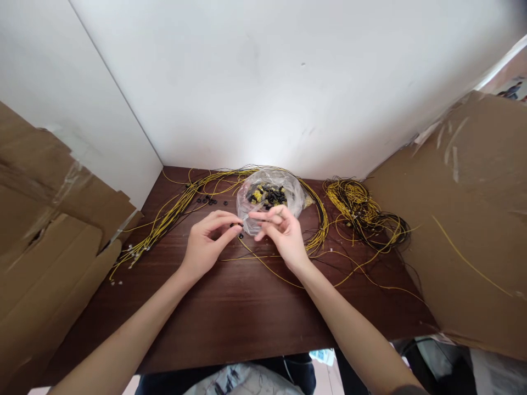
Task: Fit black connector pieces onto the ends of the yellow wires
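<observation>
My left hand (208, 236) is closed in a pinch on a small black plastic part (236, 224), held between thumb and index finger. Just below it, a black piece (241, 236) shows at the end of a yellow wire (263, 265) that curves right across the table. Facing it, my right hand (284, 236) has its index finger stretched toward the left fingertips and its fingers apart; I see nothing held in it. Behind both hands lies a clear plastic bag (294, 192) of black and yellow small parts, partly hidden by the right hand.
Long yellow and black wires (173, 211) with white ends spread left and loop behind the bag. A tangled wire bundle (356, 206) lies at right. Several black pieces (209, 202) sit left of the bag. Cardboard walls (461, 208) flank the brown table (230, 323); a white wall stands behind.
</observation>
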`<state>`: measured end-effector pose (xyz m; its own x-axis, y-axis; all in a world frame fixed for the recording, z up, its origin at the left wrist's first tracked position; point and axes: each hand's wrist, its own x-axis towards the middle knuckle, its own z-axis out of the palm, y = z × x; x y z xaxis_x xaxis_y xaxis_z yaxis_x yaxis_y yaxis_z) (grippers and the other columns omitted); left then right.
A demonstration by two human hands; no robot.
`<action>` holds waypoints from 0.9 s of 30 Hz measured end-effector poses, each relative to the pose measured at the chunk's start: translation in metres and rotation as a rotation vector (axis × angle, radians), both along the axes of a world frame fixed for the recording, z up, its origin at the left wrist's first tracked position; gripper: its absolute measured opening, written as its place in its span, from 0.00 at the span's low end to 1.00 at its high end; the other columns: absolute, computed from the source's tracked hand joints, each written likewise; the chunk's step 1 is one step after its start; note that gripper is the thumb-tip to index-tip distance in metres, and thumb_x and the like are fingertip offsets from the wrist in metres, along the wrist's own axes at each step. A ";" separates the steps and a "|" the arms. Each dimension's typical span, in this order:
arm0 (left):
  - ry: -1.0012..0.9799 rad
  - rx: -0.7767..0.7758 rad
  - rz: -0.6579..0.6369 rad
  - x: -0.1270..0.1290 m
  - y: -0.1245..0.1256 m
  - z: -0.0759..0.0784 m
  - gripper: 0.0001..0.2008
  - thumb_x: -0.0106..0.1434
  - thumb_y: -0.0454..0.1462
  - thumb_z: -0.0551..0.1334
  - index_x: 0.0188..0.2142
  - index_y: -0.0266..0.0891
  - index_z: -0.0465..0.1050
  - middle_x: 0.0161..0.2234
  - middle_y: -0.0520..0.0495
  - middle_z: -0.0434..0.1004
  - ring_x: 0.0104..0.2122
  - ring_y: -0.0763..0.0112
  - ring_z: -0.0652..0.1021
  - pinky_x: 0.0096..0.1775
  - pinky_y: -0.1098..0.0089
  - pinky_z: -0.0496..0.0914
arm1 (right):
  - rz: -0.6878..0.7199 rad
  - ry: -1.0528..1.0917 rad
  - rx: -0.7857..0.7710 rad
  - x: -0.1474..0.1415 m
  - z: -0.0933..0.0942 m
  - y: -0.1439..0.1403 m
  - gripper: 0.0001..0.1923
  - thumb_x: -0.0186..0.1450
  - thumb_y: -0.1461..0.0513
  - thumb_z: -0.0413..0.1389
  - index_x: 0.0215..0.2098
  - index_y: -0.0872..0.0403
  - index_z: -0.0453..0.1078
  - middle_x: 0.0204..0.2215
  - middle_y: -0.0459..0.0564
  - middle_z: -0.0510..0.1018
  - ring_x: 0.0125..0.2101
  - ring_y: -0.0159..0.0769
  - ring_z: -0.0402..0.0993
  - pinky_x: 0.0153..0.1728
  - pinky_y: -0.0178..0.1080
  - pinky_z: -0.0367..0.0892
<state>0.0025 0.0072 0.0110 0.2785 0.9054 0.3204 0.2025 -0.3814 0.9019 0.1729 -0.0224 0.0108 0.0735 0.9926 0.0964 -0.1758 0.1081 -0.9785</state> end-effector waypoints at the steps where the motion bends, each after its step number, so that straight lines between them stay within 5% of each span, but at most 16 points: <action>1: -0.020 0.016 -0.025 0.000 0.001 0.000 0.07 0.57 0.39 0.62 0.34 0.40 0.78 0.38 0.45 0.76 0.40 0.66 0.75 0.44 0.67 0.69 | 0.049 -0.019 0.004 -0.003 0.000 -0.001 0.08 0.58 0.62 0.55 0.32 0.52 0.58 0.40 0.50 0.79 0.19 0.27 0.73 0.23 0.33 0.69; 6: -0.114 -0.014 -0.102 -0.001 0.003 -0.001 0.06 0.57 0.37 0.63 0.34 0.42 0.78 0.47 0.45 0.73 0.49 0.62 0.71 0.53 0.61 0.64 | 0.179 0.051 -0.044 -0.017 -0.003 -0.004 0.13 0.57 0.55 0.60 0.36 0.52 0.65 0.31 0.44 0.76 0.22 0.28 0.74 0.30 0.35 0.70; 13: -0.067 0.048 -0.139 0.001 0.000 0.001 0.07 0.59 0.35 0.62 0.36 0.43 0.78 0.49 0.46 0.72 0.51 0.64 0.70 0.53 0.63 0.64 | 0.298 0.276 -0.256 -0.019 -0.004 -0.004 0.15 0.55 0.53 0.61 0.33 0.55 0.71 0.20 0.41 0.71 0.18 0.24 0.67 0.23 0.31 0.65; 27: -0.006 0.076 -0.148 0.000 0.000 0.000 0.07 0.59 0.37 0.62 0.35 0.41 0.78 0.45 0.44 0.73 0.47 0.63 0.72 0.51 0.62 0.66 | 0.351 0.425 -0.295 -0.015 -0.005 -0.001 0.13 0.54 0.55 0.64 0.24 0.58 0.72 0.17 0.41 0.68 0.20 0.22 0.62 0.23 0.28 0.59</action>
<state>0.0024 0.0071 0.0105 0.4048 0.8278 0.3885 0.1343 -0.4741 0.8702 0.1583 -0.0236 0.0059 -0.2900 0.9450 -0.1512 -0.5322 -0.2906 -0.7952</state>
